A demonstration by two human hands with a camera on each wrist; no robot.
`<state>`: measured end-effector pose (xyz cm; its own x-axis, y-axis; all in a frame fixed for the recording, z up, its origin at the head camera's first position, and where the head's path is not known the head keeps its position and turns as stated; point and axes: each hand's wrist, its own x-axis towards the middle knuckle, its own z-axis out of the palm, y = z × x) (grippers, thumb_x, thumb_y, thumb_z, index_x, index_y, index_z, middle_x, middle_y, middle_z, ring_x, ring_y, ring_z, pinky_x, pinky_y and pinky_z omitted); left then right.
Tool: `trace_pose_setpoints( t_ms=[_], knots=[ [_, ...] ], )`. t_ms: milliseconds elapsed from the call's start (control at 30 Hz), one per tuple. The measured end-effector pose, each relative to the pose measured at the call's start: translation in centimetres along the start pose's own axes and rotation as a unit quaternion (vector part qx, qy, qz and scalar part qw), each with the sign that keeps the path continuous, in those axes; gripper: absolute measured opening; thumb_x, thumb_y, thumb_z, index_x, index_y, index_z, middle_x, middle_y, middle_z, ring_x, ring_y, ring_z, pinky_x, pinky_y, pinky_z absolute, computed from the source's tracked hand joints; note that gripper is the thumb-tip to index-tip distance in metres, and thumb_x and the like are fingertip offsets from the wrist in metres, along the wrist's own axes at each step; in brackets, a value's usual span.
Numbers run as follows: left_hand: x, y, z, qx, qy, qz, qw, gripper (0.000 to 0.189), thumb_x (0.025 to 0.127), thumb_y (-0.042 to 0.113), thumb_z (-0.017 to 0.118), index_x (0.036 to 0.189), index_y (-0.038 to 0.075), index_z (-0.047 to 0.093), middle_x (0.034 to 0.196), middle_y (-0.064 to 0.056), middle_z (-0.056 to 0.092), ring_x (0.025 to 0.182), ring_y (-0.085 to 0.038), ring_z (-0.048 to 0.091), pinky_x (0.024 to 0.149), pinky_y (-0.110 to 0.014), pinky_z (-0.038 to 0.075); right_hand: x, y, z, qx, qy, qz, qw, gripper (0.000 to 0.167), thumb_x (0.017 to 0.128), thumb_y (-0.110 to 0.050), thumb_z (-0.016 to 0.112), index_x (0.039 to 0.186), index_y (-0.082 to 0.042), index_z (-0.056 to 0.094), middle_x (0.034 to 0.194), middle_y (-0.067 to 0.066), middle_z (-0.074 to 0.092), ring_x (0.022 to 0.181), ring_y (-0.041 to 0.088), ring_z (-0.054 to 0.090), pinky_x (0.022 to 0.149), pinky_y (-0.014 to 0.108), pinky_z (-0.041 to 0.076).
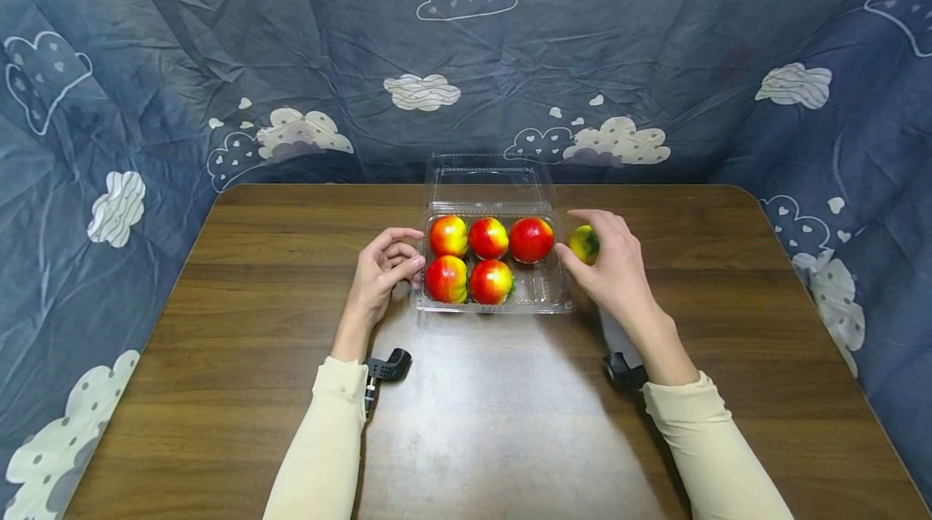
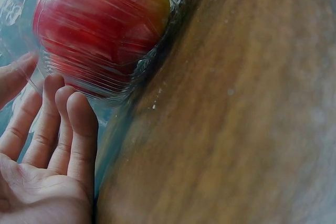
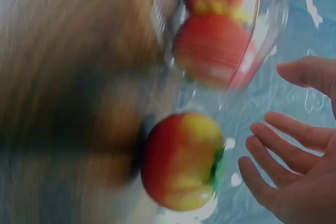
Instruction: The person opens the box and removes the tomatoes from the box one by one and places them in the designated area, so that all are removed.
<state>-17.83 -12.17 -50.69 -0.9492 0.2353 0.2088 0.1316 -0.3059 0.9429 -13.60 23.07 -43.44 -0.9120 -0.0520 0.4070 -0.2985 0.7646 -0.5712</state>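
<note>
A clear plastic clamshell box [image 1: 502,307] stands on the table with its lid [image 1: 491,180] raised at the back. Several glossy red-and-yellow peaches [image 1: 490,282] sit in it, three along the back and two in front; the front right compartment holds none. My left hand [image 1: 380,271] is at the box's left wall, fingertips [image 2: 54,85] right at the plastic beside a peach. To the right of the box lies a loose peach [image 3: 184,163] with a green leaf. My right hand [image 1: 612,261] hovers around it, thumb and fingers spread, with a gap between fingertips and fruit in the right wrist view.
The brown wooden table [image 1: 255,342] reaches back to a blue curtain [image 1: 364,43] printed with clouds. A black wrist camera [image 1: 396,364] is strapped to the left wrist, another black camera [image 1: 624,372] to the right.
</note>
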Motion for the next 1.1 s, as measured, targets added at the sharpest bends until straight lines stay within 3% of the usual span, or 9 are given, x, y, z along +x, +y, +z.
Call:
trace_pose_setpoints(
  t_ms=[233, 433, 567, 667, 1100],
  knots=[
    [0.0, 0.1, 0.1, -0.005, 0.004, -0.004, 1.0000, 0.041, 0.091, -0.014, 0.068, 0.130, -0.015, 0.056, 0.081, -0.005, 0.070, 0.058, -0.015, 0.062, 0.056, -0.023, 0.058, -0.6, -2.3, 0.9, 0.015, -0.018, -0.030, 0.9993, 0.047, 0.091, -0.019, 0.082, 0.132, -0.002, 0.067, 0.131, 0.017, 0.069, 0.123, 0.035, 0.060, 0.105, 0.058, 0.051],
    [0.0, 0.1, 0.1, -0.008, 0.001, -0.006, 1.0000, 0.042, 0.091, -0.012, 0.069, 0.131, -0.015, 0.056, 0.081, -0.005, 0.069, 0.057, -0.015, 0.062, 0.055, -0.023, 0.057, -1.4, -3.9, 1.7, 0.037, -0.025, -0.055, 0.9975, 0.042, 0.093, -0.022, 0.081, 0.129, -0.004, 0.069, 0.124, 0.013, 0.072, 0.112, 0.032, 0.064, 0.094, 0.049, 0.055],
    [0.0, 0.1, 0.0, -0.009, 0.002, -0.005, 0.9999, 0.041, 0.091, -0.013, 0.069, 0.130, -0.015, 0.056, 0.081, -0.005, 0.069, 0.057, -0.015, 0.061, 0.053, -0.023, 0.057, -1.8, -4.6, 2.5, 0.045, -0.054, -0.068, 0.9952, 0.044, 0.093, -0.024, 0.082, 0.130, -0.005, 0.069, 0.126, 0.010, 0.073, 0.114, 0.029, 0.065, 0.098, 0.048, 0.056],
    [0.1, 0.1, 0.0, -0.010, 0.001, -0.004, 0.9999, 0.041, 0.092, -0.013, 0.068, 0.130, -0.016, 0.055, 0.081, -0.005, 0.069, 0.057, -0.015, 0.061, 0.053, -0.023, 0.057, -2.1, -4.9, 3.0, 0.050, -0.073, -0.075, 0.9932, 0.045, 0.092, -0.024, 0.083, 0.129, -0.004, 0.069, 0.126, 0.009, 0.073, 0.117, 0.028, 0.066, 0.103, 0.049, 0.056],
    [0.0, 0.3, 0.1, -0.008, 0.004, -0.006, 0.9999, 0.041, 0.091, -0.014, 0.068, 0.130, -0.014, 0.056, 0.081, -0.006, 0.069, 0.057, -0.016, 0.061, 0.053, -0.024, 0.056, -3.1, -5.1, 4.9, 0.038, -0.107, -0.074, 0.9908, 0.052, 0.091, -0.037, 0.084, 0.130, -0.009, 0.066, 0.125, 0.007, 0.073, 0.110, 0.027, 0.070, 0.096, 0.046, 0.060]
  ],
)
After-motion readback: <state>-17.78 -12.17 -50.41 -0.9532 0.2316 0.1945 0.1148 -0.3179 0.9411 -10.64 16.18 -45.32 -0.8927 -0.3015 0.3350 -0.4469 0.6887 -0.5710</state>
